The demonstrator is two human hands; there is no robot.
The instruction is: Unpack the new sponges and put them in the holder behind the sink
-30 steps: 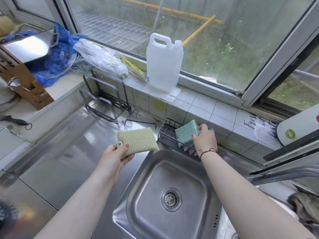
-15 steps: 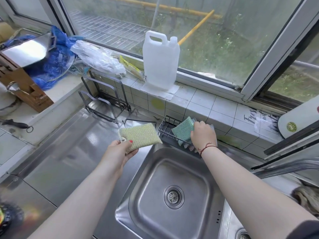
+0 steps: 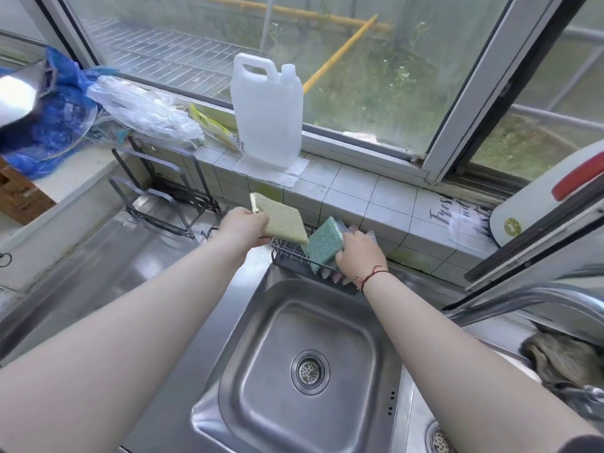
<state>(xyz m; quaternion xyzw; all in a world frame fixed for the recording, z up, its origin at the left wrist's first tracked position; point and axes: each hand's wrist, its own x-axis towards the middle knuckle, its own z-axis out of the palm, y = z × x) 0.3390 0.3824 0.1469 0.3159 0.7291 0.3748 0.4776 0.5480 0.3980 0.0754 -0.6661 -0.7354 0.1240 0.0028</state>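
Your left hand (image 3: 243,225) has carried the yellow-green sponge (image 3: 279,219) over to the wire holder (image 3: 287,253), fingers pinching it; your right hand (image 3: 359,255) grips the teal sponge (image 3: 323,245) inside.

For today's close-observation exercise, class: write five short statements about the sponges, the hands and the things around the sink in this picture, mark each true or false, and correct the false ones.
1. The left hand holds the yellow-green sponge. True.
2. The teal sponge lies flat in the sink basin. False: it stands tilted in the wire holder behind the sink, with the right hand on it.
3. A white plastic jug stands on the tiled sill. True.
4. The jug rests directly on the tiles. False: a white sheet lies under it.
5. The right wrist wears a red string bracelet. True.
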